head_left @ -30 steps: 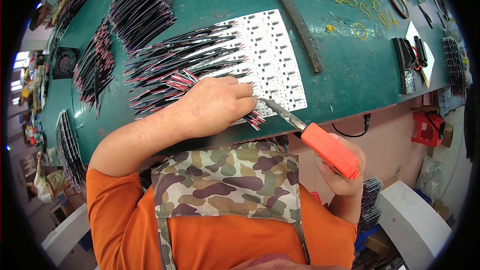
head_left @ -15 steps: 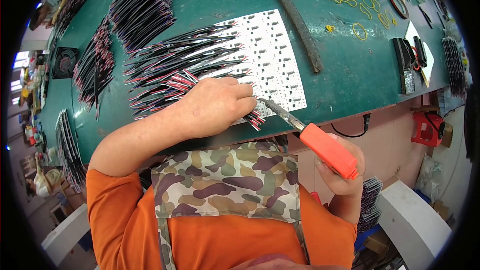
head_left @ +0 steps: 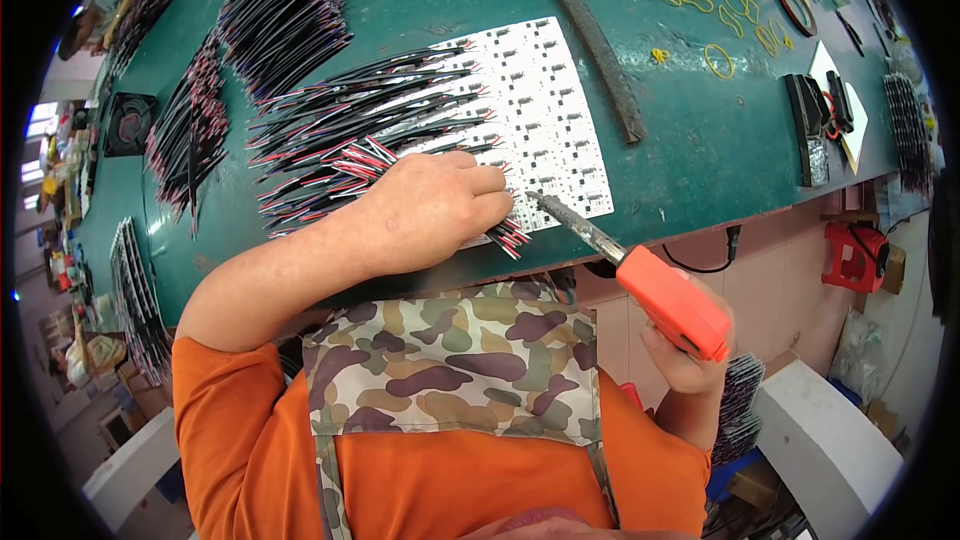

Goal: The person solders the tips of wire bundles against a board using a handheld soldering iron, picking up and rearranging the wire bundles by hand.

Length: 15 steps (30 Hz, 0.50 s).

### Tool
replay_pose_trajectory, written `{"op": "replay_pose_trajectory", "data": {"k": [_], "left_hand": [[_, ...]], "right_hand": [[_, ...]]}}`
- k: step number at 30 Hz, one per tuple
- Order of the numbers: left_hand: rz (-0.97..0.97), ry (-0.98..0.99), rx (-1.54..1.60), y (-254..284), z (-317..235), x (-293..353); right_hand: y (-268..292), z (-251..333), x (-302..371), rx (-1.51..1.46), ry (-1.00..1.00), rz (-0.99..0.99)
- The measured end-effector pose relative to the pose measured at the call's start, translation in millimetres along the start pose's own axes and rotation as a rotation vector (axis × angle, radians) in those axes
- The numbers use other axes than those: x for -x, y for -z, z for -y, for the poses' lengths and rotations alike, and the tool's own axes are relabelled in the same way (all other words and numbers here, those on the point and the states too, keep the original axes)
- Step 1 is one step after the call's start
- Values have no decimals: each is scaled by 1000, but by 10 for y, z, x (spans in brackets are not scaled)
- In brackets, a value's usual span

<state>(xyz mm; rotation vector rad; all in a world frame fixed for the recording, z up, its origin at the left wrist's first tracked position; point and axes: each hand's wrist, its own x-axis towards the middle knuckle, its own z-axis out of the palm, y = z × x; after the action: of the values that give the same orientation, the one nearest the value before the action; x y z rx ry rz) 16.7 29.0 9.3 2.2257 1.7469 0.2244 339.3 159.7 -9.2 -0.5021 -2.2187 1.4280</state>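
Note:
My left hand (head_left: 435, 208) lies over the white circuit board panel (head_left: 575, 145), its fingers closed on a bundle of wires (head_left: 511, 239). The red, white and black ends stick out at both sides of the fist. In my right hand (head_left: 690, 365) is a soldering iron (head_left: 675, 302) with a red pistol-shaped handle. Its dark tip is over the panel, a little to the right of my left fingertips. Rows of black-sleeved wires (head_left: 380, 90) run leftward from the panel's left half. Small dark components dot the bare right half.
More wire bundles (head_left: 285, 15) lie at the back left of the green table (head_left: 690, 160). A dark bar (head_left: 590, 45) rests beyond the panel. Yellow rubber bands (head_left: 720, 62), a black holder (head_left: 808, 130) and scissors (head_left: 832, 115) are to the right. A small fan (head_left: 131, 125) stands at far left.
The soldering iron and my right hand have moved slightly right, drawing the tip away from my left fingertips. My left hand has stayed in place on the wires.

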Motion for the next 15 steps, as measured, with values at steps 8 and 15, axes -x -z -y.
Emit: {"op": "replay_pose_trajectory", "data": {"k": [8,15], "left_hand": [[-7,1,19,-20,33,3],[-1,-12,4,-16,33,-2]], "right_hand": [[-69,35,-73,-26,27,9],[-83,76,-127,51,103,33]]}}
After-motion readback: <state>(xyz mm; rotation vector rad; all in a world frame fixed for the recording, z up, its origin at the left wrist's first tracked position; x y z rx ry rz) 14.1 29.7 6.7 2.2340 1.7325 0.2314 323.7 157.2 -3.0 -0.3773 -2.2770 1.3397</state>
